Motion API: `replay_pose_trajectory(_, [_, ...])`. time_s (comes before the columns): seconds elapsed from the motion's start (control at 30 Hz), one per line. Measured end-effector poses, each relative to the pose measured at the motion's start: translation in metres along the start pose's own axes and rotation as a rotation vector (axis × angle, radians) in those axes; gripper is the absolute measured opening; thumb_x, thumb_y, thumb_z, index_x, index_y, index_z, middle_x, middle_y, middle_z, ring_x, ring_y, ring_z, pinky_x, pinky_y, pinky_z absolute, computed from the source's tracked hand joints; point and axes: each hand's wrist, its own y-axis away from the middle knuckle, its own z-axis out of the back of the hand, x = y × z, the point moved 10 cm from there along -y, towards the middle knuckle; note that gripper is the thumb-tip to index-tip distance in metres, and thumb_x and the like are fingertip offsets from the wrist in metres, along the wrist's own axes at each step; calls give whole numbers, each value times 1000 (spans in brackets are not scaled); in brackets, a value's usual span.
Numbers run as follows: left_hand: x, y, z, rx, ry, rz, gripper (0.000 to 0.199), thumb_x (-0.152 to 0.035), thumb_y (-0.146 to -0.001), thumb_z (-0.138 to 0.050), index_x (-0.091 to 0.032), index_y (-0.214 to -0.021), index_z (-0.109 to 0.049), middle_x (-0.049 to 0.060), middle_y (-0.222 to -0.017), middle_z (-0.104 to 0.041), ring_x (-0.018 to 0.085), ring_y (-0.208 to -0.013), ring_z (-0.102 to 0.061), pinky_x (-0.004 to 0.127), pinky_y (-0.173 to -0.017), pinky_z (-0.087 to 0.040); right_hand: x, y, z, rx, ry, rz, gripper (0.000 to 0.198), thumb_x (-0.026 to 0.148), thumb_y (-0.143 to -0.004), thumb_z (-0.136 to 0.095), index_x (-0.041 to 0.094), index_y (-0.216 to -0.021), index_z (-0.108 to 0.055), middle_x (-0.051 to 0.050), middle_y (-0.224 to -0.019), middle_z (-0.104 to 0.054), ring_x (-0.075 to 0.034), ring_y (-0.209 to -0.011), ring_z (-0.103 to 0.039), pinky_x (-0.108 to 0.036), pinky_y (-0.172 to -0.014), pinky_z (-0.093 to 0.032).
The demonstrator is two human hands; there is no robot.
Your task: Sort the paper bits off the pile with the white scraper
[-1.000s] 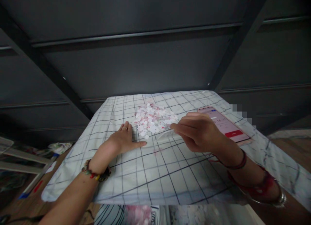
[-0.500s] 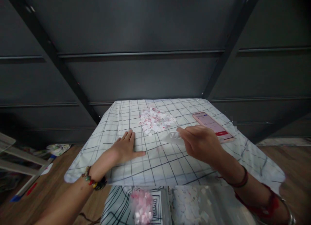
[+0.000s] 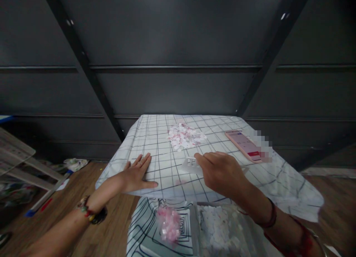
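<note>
My left hand [image 3: 139, 174] lies flat near the left front of the checked tablecloth [image 3: 164, 164], fingers spread, with nothing in it. Gripped in my right hand [image 3: 221, 172] is a thin, whitish plastic piece with cut-out slots [image 3: 190, 165]. It is tilted low over the cloth, and my fist hides part of it. Beyond both hands sits a heap of small white and pink paper-like scraps [image 3: 185, 136]. To the right of the heap, a pink-edged phone [image 3: 243, 146] rests on the cloth with its screen lit.
Below the table's front edge, a clear bag of pink bits [image 3: 169, 223] lies on a line-patterned cloth [image 3: 147, 227]. Beside it stands a translucent container [image 3: 195, 227] holding white scraps. A white frame [image 3: 41, 179] stands at left, and a dark panelled wall [image 3: 172, 90] rises behind.
My right hand has drawn the plastic piece back from the heap, toward the table's front edge. My left hand has slid a little left and stays spread. The camera view has shifted slightly.
</note>
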Motion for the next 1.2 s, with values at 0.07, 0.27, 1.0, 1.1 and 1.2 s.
replay_pose_trajectory(0.07, [-1, 1, 0, 15, 14, 1, 105, -69, -74, -44, -6, -144, 3, 12, -147, 9, 32, -137, 5, 55, -107, -9, 13, 5, 6, -36, -58, 47, 27, 2, -70, -39, 11, -79, -62, -1, -52, -52, -12, -48, -39, -28, -48, -32])
replay_pose_trajectory(0.27, [2, -2, -2, -10, 36, -22, 106, -70, -73, -44, -7, -145, 3, 14, -147, 8, 33, -136, 6, 56, -107, -10, 49, 9, 30, -130, -179, 151, 28, 1, -70, -37, 10, -84, -60, -1, -55, -53, -13, -49, -42, -28, -47, -35])
replay_pose_trajectory(1.0, [1, -48, 58, -75, -17, 143, 85, -63, -80, -39, -7, -142, -24, 16, -147, -23, 27, -135, -23, 35, -106, -25, -80, -23, -60, 138, 46, 51, 26, 11, -85, -43, 16, -102, -63, -3, -79, -68, -16, -70, -59, -28, -65, -37])
replay_pose_trajectory(1.1, [0, -75, 74, -70, -31, 200, 98, -64, -74, -50, -2, -143, -19, 21, -148, -13, 34, -136, -14, 41, -107, -22, -79, -36, -71, 141, 6, 88, 32, 5, -83, -41, 17, -104, -62, -3, -78, -67, -15, -70, -57, -28, -68, -35])
replay_pose_trajectory(1.2, [-1, -98, 81, -14, -32, 200, 108, -65, -64, -61, -5, -144, -19, 20, -148, -11, 37, -135, -13, 45, -106, -24, -76, -46, -80, 131, -42, 149, 35, 1, -81, -41, 17, -103, -62, -1, -74, -65, -14, -69, -54, -28, -73, -33])
